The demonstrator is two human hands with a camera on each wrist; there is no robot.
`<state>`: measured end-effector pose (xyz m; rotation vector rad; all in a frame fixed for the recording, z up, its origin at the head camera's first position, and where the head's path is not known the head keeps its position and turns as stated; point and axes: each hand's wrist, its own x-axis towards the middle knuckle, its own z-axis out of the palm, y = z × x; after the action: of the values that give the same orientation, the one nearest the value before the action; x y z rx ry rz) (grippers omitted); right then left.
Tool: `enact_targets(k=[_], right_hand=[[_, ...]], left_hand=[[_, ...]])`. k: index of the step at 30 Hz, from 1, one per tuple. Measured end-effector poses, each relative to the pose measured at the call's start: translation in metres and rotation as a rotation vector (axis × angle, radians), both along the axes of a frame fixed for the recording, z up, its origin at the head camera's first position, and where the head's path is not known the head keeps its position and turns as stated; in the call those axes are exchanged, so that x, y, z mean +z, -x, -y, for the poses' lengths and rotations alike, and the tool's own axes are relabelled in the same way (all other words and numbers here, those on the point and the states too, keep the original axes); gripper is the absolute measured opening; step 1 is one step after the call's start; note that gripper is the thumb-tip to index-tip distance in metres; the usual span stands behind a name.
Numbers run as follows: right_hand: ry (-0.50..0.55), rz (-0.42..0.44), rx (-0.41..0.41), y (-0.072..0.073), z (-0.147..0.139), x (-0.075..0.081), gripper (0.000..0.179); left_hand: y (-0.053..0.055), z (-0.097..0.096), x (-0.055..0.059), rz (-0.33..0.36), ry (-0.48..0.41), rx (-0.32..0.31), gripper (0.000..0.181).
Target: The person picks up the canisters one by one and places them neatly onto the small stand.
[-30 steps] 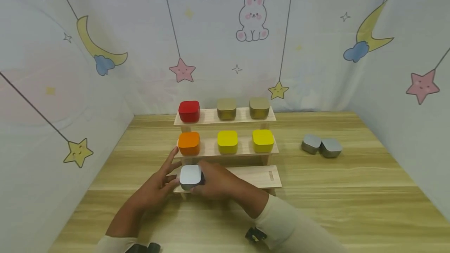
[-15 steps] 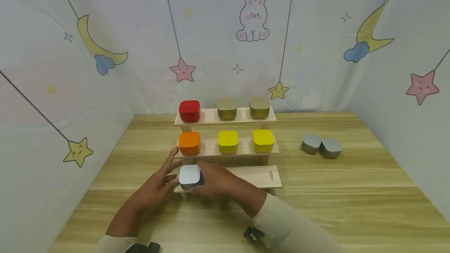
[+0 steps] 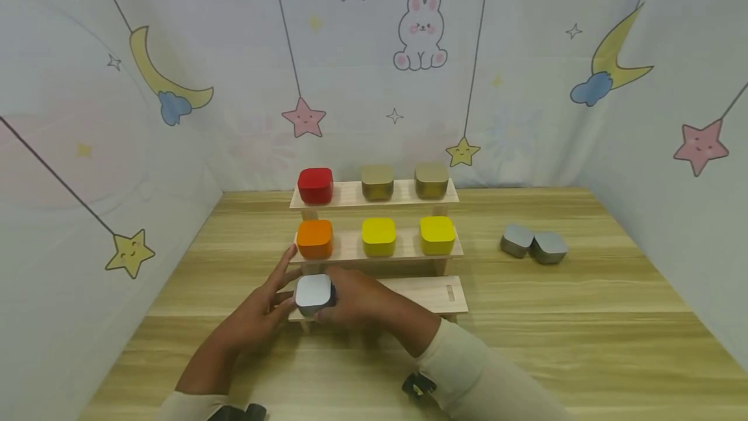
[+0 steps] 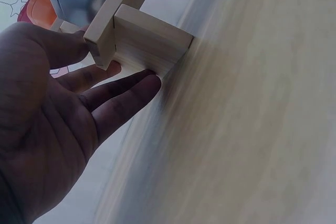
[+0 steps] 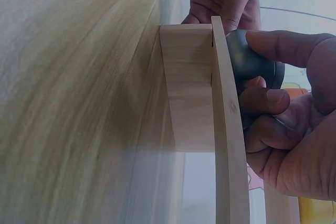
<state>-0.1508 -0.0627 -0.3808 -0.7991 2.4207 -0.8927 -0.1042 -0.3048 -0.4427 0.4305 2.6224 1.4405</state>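
My right hand [image 3: 358,299] grips a grey rounded-square box [image 3: 313,291] with a paler top. The box stands at the left end of the lowest shelf [image 3: 423,292] of a wooden step rack. In the right wrist view, the thumb lies on the side of the grey box [image 5: 245,56] and the other fingers curl along the shelf's top. My left hand [image 3: 261,314] is at that shelf's left end, fingers spread. The left wrist view has its thumb at the plank's edge and its fairly straight fingers [image 4: 126,98] against the wooden leg [image 4: 149,38].
On the middle shelf sit an orange box [image 3: 315,239] and two yellow boxes [image 3: 378,237]. The top shelf carries a red box [image 3: 316,186] and two dull gold boxes [image 3: 377,182]. Two more grey boxes [image 3: 549,247] lie together on the table at right. A patterned curtain [image 3: 374,83] stands behind.
The grey box has slid slightly left along the lowest shelf, with my right hand and forearm shifting with it. My left hand has stayed in place.
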Motion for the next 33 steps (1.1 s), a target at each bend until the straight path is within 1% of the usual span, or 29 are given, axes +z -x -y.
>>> enact_targets(k=[5,15,23,25,27,30,33], right_hand=[[0.02,-0.001,0.002,0.0,0.0,0.0,0.063],[0.06,-0.019,0.022,0.002,-0.001,-0.002,0.064],[0.098,-0.03,0.052,0.004,-0.003,-0.005,0.089],[0.13,-0.024,0.049,0.004,-0.005,-0.008,0.092],[0.137,-0.009,0.023,0.004,-0.009,-0.01,0.093],[0.134,-0.001,-0.015,0.003,-0.017,-0.014,0.093],[0.105,0.001,-0.031,0.001,-0.027,-0.014,0.087]], left_hand=[[0.0,0.0,0.001,0.006,0.002,0.0,0.105],[0.001,0.0,0.002,0.008,0.008,0.006,0.104],[0.001,0.001,0.0,-0.018,0.0,-0.008,0.105],[0.001,0.001,0.0,-0.017,0.005,-0.005,0.105],[0.001,0.001,-0.001,-0.011,0.004,0.0,0.105],[0.001,0.001,-0.001,-0.005,0.009,0.003,0.104],[0.001,0.001,-0.001,-0.004,0.018,0.011,0.104]])
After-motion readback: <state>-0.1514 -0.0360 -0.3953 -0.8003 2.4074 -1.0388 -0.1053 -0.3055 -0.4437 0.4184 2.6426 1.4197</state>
